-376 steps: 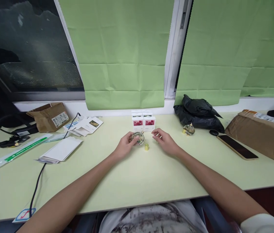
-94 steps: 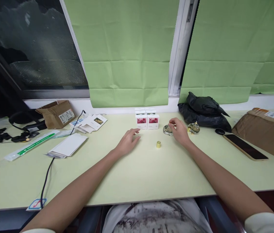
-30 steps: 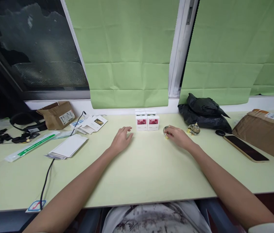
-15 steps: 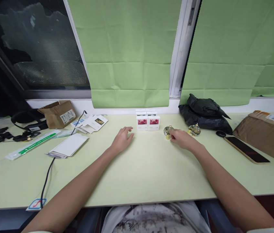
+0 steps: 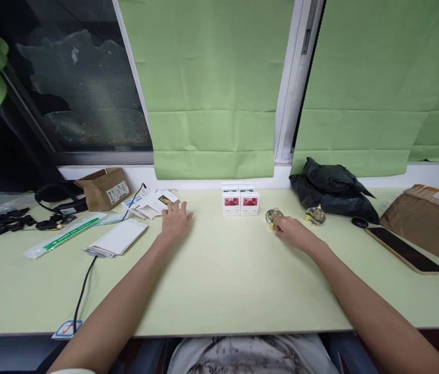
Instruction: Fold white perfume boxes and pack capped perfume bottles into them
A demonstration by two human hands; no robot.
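My left hand lies palm down over the table with its fingers spread. Its fingertips are at the edge of the white printed cards or flattened boxes, and nothing shows in its grasp. On the other side, my right hand has its fingers closed at a small round glass bottle with gold parts; the fingertips partly hide the contact. A similar glass-and-gold bottle rests behind that hand, to its right. Between the hands, several small white boxes with pink pictures stand in a block.
Black plastic bags, a phone, a round black object and a brown parcel lie at right. At left are an open cardboard box, a stack of white cards, a green-white packet and a black cable.
My left hand has moved left, from near the white boxes to the cards, and its fingers have spread. My right hand stays by the glass bottle. The view has shifted slightly.
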